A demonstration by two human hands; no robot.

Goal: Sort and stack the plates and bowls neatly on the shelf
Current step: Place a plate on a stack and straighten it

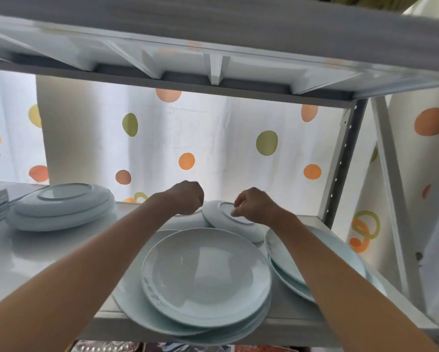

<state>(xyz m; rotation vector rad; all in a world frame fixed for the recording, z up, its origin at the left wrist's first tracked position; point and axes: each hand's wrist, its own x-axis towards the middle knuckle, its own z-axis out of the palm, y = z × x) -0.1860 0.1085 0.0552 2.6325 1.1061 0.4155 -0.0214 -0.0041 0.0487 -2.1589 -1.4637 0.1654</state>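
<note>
Pale-green glazed ceramic bowl (228, 219), upturned and tilted at the far middle of the white metal shelf (48, 260); right hand (254, 205) pinches its foot ring, left hand (185, 200) curled beside, grip unclear; best lifted level, clear of the near stacked round plates (205, 278).

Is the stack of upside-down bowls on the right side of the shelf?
No, the upside-down bowls sit at the shelf's left end.

I note pale blue-green plates (205, 275), a white shelf (48, 260), and a far white curtain (213, 138) with orange and green dots.
</note>
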